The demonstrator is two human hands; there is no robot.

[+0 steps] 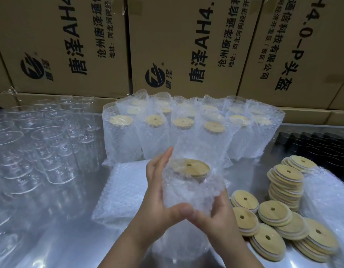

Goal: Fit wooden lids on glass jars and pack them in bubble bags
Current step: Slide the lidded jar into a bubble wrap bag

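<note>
Centre frame, above the bench (70,238), we hold the bagged jar (186,192), left hand (157,192) pressing flat-fingered on its side, right hand (219,209) wrapped round its base; fragile glass, likely slippery film, so we grip low.

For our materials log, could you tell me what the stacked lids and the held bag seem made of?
The stacked lids: pale matt wood, possibly bamboo, faint grain, with a white ring, perhaps silicone. The held bag: clear bubble plastic, dimpled and glossy.
</note>
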